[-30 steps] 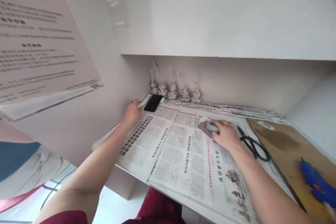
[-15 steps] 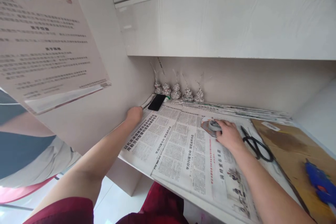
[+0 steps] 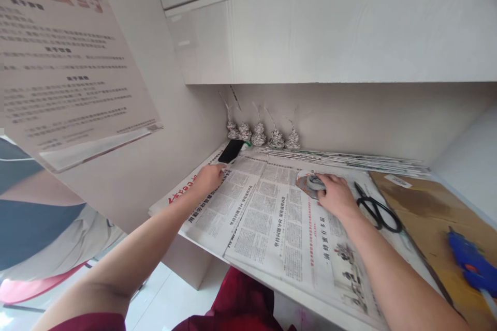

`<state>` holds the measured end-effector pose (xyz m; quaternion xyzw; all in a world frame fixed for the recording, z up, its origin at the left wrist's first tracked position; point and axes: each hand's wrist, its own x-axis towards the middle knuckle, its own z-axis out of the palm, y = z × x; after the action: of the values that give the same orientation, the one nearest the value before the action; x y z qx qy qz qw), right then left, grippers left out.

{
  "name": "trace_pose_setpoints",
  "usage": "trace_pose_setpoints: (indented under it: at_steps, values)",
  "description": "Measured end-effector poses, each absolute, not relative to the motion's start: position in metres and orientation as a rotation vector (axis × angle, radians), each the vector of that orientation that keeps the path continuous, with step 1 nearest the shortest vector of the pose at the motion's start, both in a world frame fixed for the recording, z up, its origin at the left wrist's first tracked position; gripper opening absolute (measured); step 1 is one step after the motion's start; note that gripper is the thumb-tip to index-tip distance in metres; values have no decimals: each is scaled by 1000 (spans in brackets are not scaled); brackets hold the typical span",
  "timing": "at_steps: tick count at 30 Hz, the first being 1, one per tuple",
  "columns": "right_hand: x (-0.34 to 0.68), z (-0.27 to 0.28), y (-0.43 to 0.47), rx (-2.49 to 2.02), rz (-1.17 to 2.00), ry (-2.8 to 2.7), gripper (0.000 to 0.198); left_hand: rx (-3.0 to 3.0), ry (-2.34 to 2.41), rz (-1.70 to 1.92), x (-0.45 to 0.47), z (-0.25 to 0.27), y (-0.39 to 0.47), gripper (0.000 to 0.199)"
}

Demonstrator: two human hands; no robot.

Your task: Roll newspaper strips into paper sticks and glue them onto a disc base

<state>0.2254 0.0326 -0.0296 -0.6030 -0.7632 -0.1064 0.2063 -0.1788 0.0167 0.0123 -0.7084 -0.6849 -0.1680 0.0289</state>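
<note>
My right hand (image 3: 337, 194) has its fingers closed on a grey, roundish, coiled-looking thing (image 3: 315, 182), which rests on an orange-and-white patch; its exact kind is unclear. Beneath both hands, printed newspaper sheets (image 3: 256, 217) cover the table. My left hand (image 3: 208, 178) rests low over the left part of the sheets, fingers curled together; what they pinch, if anything, is hidden. Just beyond it lies a black phone (image 3: 230, 151). To the right of my right hand are black-handled scissors (image 3: 377, 209).
Several small coiled paper figures (image 3: 258, 135) stand along the back wall. Thin rolled paper sticks (image 3: 349, 159) lie beside them. At right, a blue glue gun (image 3: 471, 264) sits on brown cardboard (image 3: 411, 207). A cabinet (image 3: 310, 31) overhangs the table. Another person's clothing (image 3: 39, 217) shows at left.
My left hand has moved right and slightly nearer, in from the sheet's left edge. Red print at the newspaper's left side is now uncovered. My right hand stays on the grey thing.
</note>
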Motion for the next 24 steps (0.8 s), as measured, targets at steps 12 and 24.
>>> trace_pose_setpoints:
  at_steps: [12, 24]
  values:
    - [223, -29, 29, -1676, -190, -2114, 52, -2325, -2296, -717, -132, 7, 65, 41]
    - [224, -35, 33, -1603, -313, -2113, 46, -2629, -2491, -1440, -88, 4, 91, 26]
